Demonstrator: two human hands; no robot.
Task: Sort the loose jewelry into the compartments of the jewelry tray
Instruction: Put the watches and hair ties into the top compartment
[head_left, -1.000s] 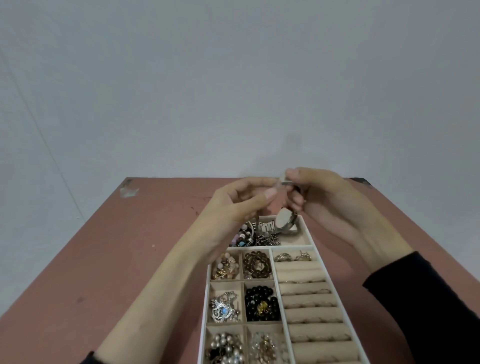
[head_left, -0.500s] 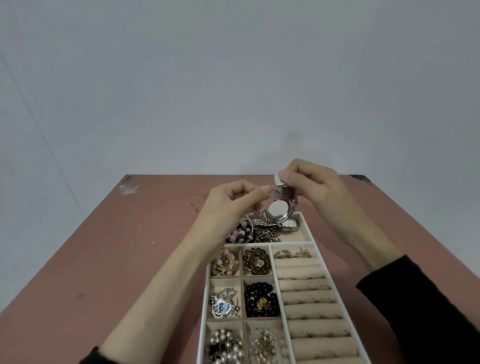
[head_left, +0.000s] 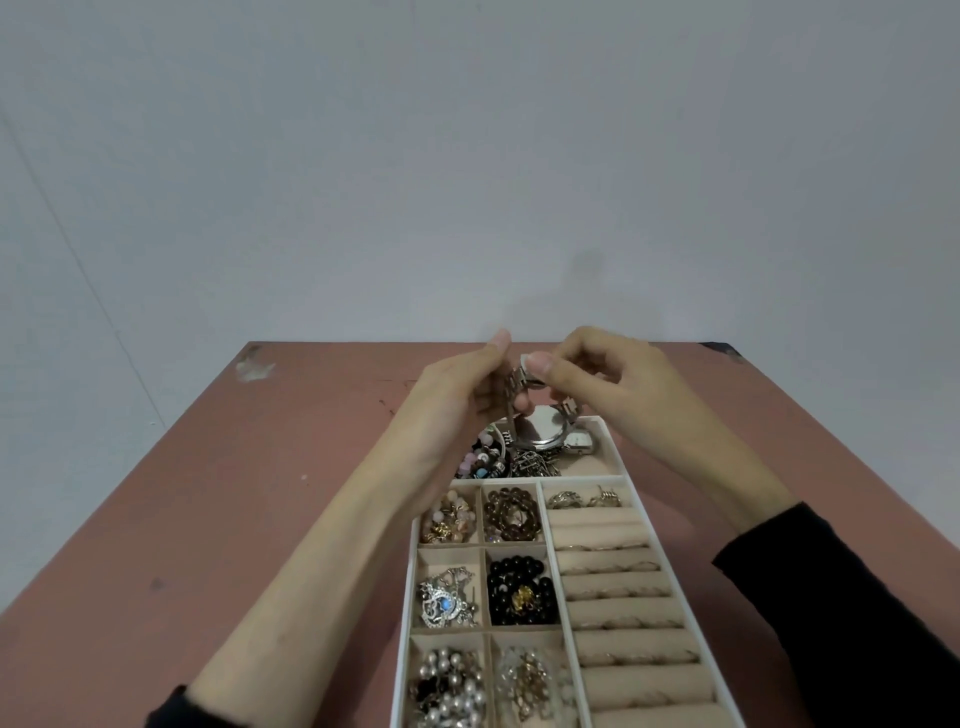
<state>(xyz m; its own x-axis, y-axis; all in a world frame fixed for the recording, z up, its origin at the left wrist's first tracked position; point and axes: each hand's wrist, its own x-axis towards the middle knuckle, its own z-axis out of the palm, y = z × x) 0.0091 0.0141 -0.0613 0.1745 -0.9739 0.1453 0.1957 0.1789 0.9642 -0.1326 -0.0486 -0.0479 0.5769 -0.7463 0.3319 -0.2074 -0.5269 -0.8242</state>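
A silver metal watch (head_left: 541, 428) hangs above the far compartment of the white jewelry tray (head_left: 670, 551). My left hand (head_left: 460, 400) and my right hand (head_left: 608, 379) both pinch its metal band at the top, fingertips close together. The watch's round case dangles below my fingers, just over a heap of beaded bracelets (head_left: 480, 460) and metal pieces in that far compartment. A second, smaller watch face (head_left: 579, 442) lies in the tray beside it. Small square compartments hold bead bracelets, pendants and pearls; two rings (head_left: 582, 499) sit in the top slot of the ring rolls.
The tray rests on a reddish-brown table (head_left: 208, 519) that ends at a pale wall (head_left: 467, 182). The padded ring rolls (head_left: 623, 618) fill the tray's right side. My black sleeves (head_left: 841, 613) reach in from the bottom corners.
Both hands have stayed above the far compartment working the watch band. The left fingertips have risen to meet the right ones, and the watch case now hangs lower, facing the camera.
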